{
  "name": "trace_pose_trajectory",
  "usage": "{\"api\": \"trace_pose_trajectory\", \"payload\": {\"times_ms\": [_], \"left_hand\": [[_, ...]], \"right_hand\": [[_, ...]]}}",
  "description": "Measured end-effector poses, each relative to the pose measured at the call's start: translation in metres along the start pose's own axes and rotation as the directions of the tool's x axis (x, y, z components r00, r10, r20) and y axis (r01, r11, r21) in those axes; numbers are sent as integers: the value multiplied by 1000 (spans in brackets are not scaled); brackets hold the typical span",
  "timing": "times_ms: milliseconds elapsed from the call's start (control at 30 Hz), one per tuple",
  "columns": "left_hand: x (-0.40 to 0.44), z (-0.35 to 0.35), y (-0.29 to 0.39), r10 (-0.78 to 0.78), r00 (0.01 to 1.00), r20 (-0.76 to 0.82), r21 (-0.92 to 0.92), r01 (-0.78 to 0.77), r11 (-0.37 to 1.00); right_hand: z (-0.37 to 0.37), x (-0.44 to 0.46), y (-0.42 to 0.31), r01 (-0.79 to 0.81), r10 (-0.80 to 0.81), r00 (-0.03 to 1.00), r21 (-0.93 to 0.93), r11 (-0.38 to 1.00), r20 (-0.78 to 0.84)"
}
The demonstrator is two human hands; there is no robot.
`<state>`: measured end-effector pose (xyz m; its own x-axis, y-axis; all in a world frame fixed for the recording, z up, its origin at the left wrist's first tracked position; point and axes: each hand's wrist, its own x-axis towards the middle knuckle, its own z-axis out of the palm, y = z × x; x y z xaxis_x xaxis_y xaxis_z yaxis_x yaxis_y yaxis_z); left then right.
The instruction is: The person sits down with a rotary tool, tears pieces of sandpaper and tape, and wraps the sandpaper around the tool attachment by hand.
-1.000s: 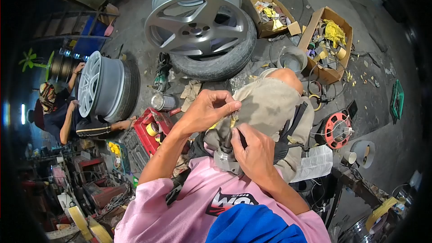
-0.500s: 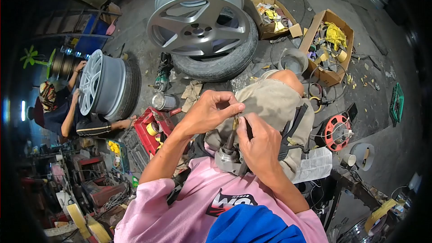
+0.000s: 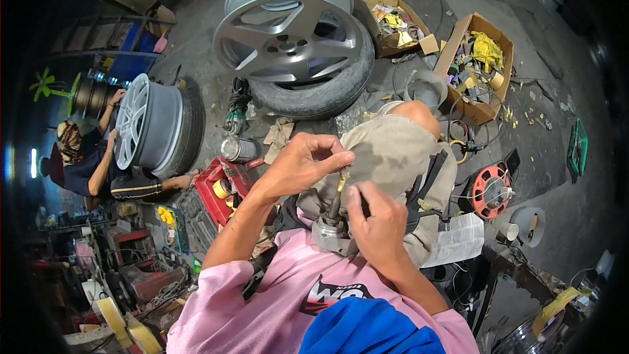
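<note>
A metal tool with a round collar (image 3: 333, 233) rests against my pink shirt, its thin shaft (image 3: 336, 204) pointing up and away from me. At the shaft's tip is a small yellowish piece (image 3: 343, 179). My left hand (image 3: 308, 162) is pinched at that tip, thumb and forefinger together; what lies between them is too small to make out. Just right of the shaft, my right hand (image 3: 378, 217) has curled fingers with the thumb near the forefinger, apart from the tip. Whether it holds anything is hidden.
Beyond my knee a grey wheel (image 3: 288, 42) lies on a tire (image 3: 314, 101). Cardboard boxes (image 3: 468, 108) of scraps stand at upper right. A red toolbox (image 3: 208, 187) is left of my arm, a red cable reel (image 3: 491, 191) right. Another person (image 3: 85, 164) handles a silver wheel (image 3: 157, 124).
My right hand rose along the shaft to the tip, then drew back slightly down and right. My left hand stayed pinched near the tip. The other person's lower hand moved up on the wheel.
</note>
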<state>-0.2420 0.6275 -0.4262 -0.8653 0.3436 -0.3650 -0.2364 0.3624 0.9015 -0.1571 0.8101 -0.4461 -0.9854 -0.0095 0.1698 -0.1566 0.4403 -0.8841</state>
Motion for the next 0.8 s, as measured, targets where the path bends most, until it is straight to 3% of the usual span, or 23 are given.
{"api": "trace_pose_trajectory", "payload": {"times_ms": [467, 667, 733, 800], "left_hand": [[-2, 0, 3, 37, 999, 17, 35, -38, 999], [-1, 0, 0, 12, 1000, -22, 47, -11, 999], [1, 1, 2, 7, 1000, 2, 33, -7, 999], [-1, 2, 5, 4, 1000, 25, 21, -5, 1000]], "right_hand": [[6, 10, -1, 15, -14, 1000, -49, 999, 18], [4, -11, 2, -23, 30, 986, -41, 999, 161], [0, -2, 3, 4, -4, 1000, -11, 1000, 20], [-5, 8, 0, -26, 25, 1000, -12, 1000, -11]]}}
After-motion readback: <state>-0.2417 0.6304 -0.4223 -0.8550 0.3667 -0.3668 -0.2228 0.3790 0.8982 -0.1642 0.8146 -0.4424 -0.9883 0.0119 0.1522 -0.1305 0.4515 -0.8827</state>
